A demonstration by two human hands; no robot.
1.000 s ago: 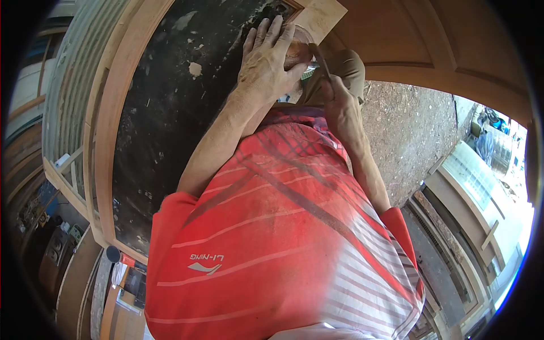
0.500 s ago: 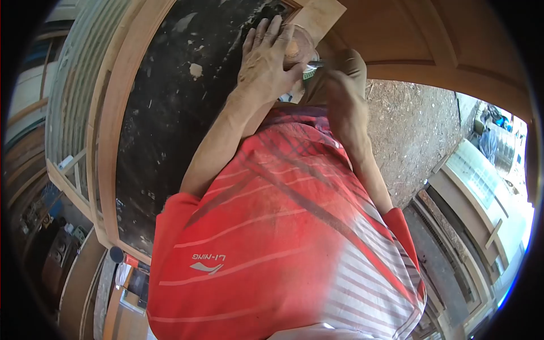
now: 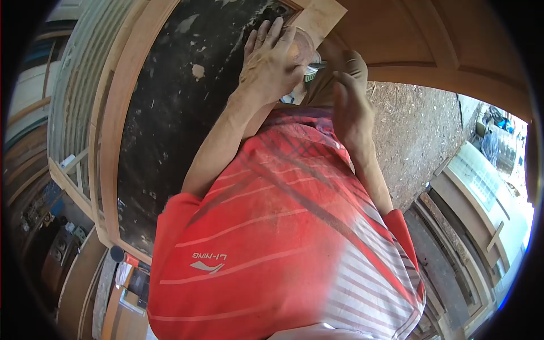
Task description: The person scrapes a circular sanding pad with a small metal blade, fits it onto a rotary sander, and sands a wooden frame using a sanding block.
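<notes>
I record a red, white and striped shirt [image 3: 266,226] as the largest item, below both sets of fingers in view. The black board [image 3: 170,96], marked with pale spots, lies to the left of the left fingers, bordered by a wood frame [image 3: 107,124]. A brown panel [image 3: 402,34] stands up and to the right of the right fingers. Gritty ground [image 3: 408,130] shows to the right of the right fingers, with stacked boards [image 3: 470,198] farther out. Corrugated sheets [image 3: 73,107] stand well to the left of the left fingers. A pale board [image 3: 320,20] sits just above the left fingers.

The left hand [image 3: 272,62] has its fingers extended and slightly apart, with index finger and thumb spread around a round piece [image 3: 303,46], which they hold. The round piece is reddish brown, at the right side of the left fingers. The right hand [image 3: 352,113] is blurred; I cannot tell how far its fingers are open or whether they grip anything.

A dark tool [image 3: 318,65] shows between the two hands, beside the round piece. The smallest item, a green-and-white object [image 3: 310,73], is partly hidden just below it.
</notes>
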